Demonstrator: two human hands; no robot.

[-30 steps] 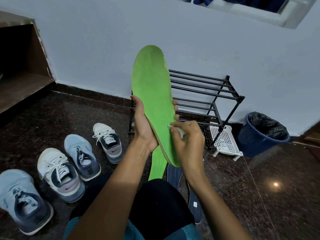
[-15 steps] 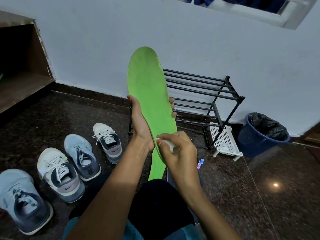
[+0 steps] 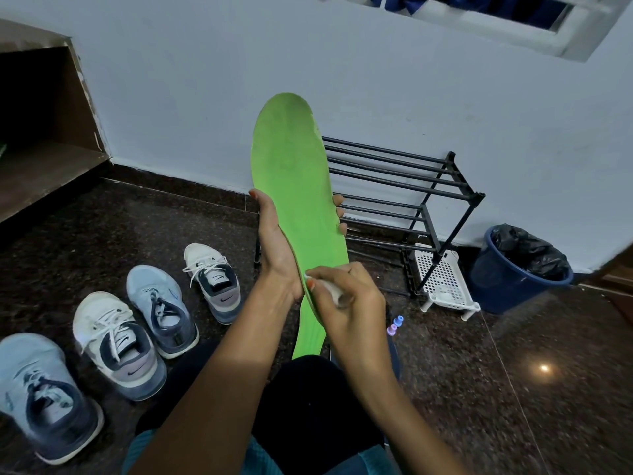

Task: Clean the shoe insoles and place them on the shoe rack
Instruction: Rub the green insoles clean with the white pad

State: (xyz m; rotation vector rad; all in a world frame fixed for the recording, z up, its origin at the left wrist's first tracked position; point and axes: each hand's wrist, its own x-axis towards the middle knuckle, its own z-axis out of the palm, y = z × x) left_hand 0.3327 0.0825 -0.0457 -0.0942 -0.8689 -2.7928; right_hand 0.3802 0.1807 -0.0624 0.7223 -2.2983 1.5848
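Head view: one green insole (image 3: 294, 180) stands upright before the black shoe rack (image 3: 404, 173), left hand (image 3: 274, 250) curled round its middle, right hand (image 3: 352, 303) pinching a white wad (image 3: 329, 287) against its heel edge. A second green insole (image 3: 310, 335) lies on the floor (image 3: 513, 389) below; four sneakers (image 3: 120, 341) sit left, two bearing Nike swooshes. Bare floor spreads right.
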